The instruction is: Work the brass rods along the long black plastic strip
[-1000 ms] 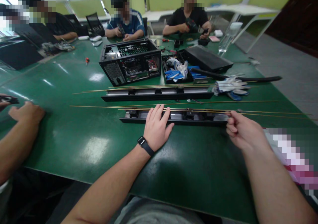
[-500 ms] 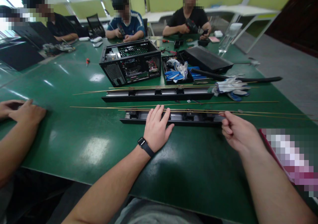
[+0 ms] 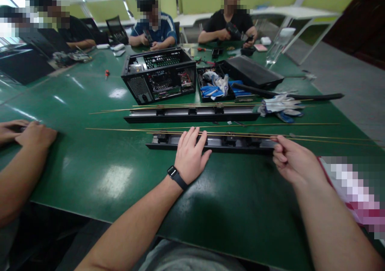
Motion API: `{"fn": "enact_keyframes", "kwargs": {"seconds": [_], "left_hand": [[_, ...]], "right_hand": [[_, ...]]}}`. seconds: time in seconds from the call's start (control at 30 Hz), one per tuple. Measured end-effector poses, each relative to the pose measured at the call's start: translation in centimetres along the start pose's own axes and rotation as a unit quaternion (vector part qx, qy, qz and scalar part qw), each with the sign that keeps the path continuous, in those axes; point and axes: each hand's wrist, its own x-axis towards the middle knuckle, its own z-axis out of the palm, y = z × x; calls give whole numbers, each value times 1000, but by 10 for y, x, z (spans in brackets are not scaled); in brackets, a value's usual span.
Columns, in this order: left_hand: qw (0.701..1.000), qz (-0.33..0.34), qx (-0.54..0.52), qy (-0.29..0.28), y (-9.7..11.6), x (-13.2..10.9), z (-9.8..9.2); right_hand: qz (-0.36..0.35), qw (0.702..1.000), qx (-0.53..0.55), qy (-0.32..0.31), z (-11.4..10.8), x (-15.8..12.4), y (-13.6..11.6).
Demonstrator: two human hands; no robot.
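My left hand (image 3: 192,156) lies with its fingers spread across a long black rail (image 3: 165,147) that has dark blocks mounted along its channel. Thin brass-coloured rods (image 3: 135,130) run lengthwise over this rail and stick out past both ends. At the rail's right end my right hand (image 3: 290,158) pinches one thin rod between thumb and fingertips, the other fingers curled in. Behind it lies a second black rail (image 3: 180,119), with more thin rods (image 3: 168,106) along its top. The parts under my left palm are hidden.
An open computer case (image 3: 159,76) stands beyond the rails. White-and-blue gloves (image 3: 281,104) lie at the far rail's right end, beside a black strip (image 3: 315,96). Another person's hands (image 3: 33,134) rest at left; a blurred-out item (image 3: 355,191) lies at right. People sit opposite.
My right hand has shifted a little to the right, and the left end of a pinched rod has slid right with it. My left hand stays on the rail.
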Motion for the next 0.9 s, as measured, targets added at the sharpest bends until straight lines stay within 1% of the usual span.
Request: {"fn": "enact_keyframes", "kwargs": {"seconds": [0.1, 0.27, 0.7, 0.9], "left_hand": [[1000, -1, 0, 1, 1, 0, 0], [1000, -1, 5, -3, 2, 1, -1], [1000, -2, 6, 1, 2, 0, 0], [1000, -6, 12, -8, 2, 1, -1]], "right_hand": [[1, 1000, 2, -3, -5, 5, -2], [7, 1000, 10, 16, -6, 8, -3], [-11, 999, 4, 50, 8, -8, -3], [-7, 1000, -8, 18, 12, -11, 0]]}}
